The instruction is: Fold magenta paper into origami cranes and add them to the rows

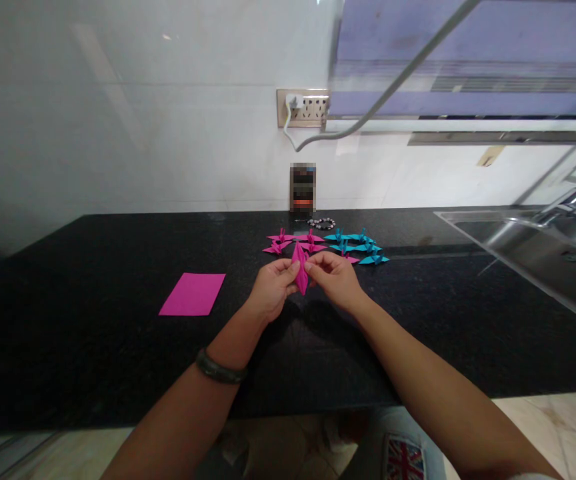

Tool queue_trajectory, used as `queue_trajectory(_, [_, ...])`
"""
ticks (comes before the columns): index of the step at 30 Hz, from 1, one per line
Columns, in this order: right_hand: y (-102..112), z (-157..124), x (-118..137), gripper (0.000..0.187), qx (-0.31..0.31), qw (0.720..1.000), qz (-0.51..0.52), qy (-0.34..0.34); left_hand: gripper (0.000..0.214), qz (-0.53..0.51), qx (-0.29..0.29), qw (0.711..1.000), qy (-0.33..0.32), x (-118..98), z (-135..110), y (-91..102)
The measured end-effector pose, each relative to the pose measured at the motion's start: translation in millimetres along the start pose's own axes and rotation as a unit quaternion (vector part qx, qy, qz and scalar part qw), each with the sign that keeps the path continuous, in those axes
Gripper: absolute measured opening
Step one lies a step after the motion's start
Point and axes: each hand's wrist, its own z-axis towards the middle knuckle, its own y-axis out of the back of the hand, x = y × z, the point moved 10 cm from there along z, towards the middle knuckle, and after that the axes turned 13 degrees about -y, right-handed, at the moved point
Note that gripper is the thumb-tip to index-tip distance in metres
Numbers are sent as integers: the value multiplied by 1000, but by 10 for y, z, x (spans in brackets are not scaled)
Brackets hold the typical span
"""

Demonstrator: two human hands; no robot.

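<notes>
With my left hand (273, 285) and my right hand (339, 279) I am holding a folded pink paper (300, 268), which is standing narrow between them, with one point up and one point down. My left hand is closing in a pinch, its thumb pressing on the left edge. My right hand is pinching also, thumb and bent fingers meeting at the right edge; how its other fingers are lying I cannot tell. The paper is staying in the air, above the black counter (118, 373).

Just behind my hands, pink paper cranes (277, 247) are standing in rows, and blue paper cranes (369, 247) are standing next to them, on the right. Behind these a beaded bracelet (322, 225) is lying near the wall (168, 147). To the left of my left hand, well apart from the cranes, a flat pink sheet (193, 294) is resting on the counter. On my left wrist I am wearing a dark bangle (221, 368).
</notes>
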Motion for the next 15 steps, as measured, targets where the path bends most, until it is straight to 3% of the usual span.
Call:
queue_trajectory(6, [25,-54,55,12,-41,998,-30,35,24,14,-4,1000,-5,5,3,32])
queue_trajectory(15, [-22,-156,171,15,-24,998,11,56,21,-59,42,997,-6,13,10,-46])
